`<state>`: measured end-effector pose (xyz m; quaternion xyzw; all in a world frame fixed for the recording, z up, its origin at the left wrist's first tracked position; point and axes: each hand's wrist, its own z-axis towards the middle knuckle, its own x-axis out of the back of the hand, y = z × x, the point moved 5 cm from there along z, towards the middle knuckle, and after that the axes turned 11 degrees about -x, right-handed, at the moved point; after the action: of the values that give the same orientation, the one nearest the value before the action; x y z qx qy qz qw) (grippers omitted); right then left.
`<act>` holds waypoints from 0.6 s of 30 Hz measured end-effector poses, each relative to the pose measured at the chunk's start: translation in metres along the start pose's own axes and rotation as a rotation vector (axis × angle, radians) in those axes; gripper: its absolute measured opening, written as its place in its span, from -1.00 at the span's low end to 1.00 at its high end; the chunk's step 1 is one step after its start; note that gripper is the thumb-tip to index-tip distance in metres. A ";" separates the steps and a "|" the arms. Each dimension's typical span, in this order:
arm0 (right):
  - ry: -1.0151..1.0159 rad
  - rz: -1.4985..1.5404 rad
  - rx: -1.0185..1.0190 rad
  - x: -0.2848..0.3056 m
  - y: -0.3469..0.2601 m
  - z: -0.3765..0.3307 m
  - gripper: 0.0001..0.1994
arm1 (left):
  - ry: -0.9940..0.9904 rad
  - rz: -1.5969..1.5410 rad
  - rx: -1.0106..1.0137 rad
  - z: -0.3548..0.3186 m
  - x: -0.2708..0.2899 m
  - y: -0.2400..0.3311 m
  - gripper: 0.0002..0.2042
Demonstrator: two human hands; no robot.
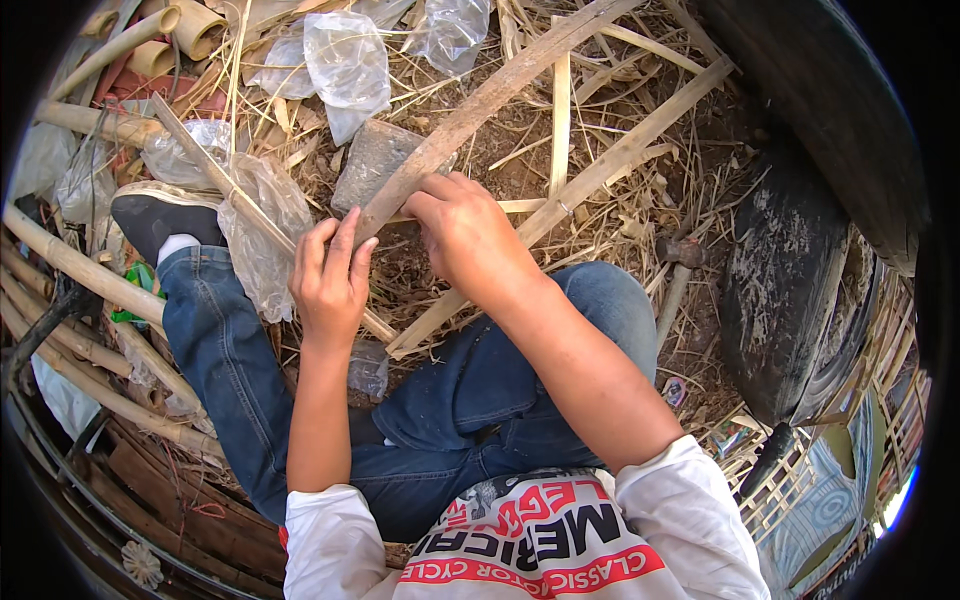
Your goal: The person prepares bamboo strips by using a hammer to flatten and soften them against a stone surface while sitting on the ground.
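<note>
A long flat wooden slat [480, 110] slants from the upper right down to my hands. My left hand [333, 285] is closed at its lower end, the fingertips and thumb against the wood. Just right of it, my right hand [470, 235] has its fingers curled at the slat's edge; what lies under those fingers is partly hidden. A thin bamboo strip [522, 206] passes beneath my right hand. Below lies a wider bamboo strip [630, 145], with another strip [215, 170] meeting it near my knees. Behind the slat's lower end rests a grey stone block [378, 165].
A hammer [683, 252] lies right of my knee. Dark worn rubbery pieces [790, 290] stand at the right. Clear plastic bags [345, 70] and dry straw litter the ground. Bamboo poles [85, 260] lie at the left beside my shoe [165, 215]. A short upright strip [560, 120] stands out ahead.
</note>
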<state>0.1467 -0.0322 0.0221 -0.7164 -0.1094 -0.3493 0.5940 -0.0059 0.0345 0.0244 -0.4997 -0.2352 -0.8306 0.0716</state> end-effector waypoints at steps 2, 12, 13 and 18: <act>0.007 0.011 -0.013 0.000 0.001 0.000 -0.83 | 0.001 -0.006 -0.003 0.000 0.000 0.001 -0.69; 0.028 0.027 -0.043 0.001 0.005 -0.001 -0.81 | -0.010 -0.035 0.022 -0.002 -0.005 0.001 -0.69; 0.032 0.035 -0.042 0.001 0.006 -0.001 -0.81 | -0.005 -0.025 0.014 -0.002 -0.005 0.001 -0.69; 0.074 0.078 -0.077 0.004 0.010 -0.001 -0.77 | -0.003 -0.005 0.014 0.000 -0.007 0.003 -0.69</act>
<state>0.1551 -0.0368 0.0170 -0.7289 -0.0460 -0.3562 0.5828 -0.0018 0.0307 0.0196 -0.4998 -0.2423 -0.8284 0.0726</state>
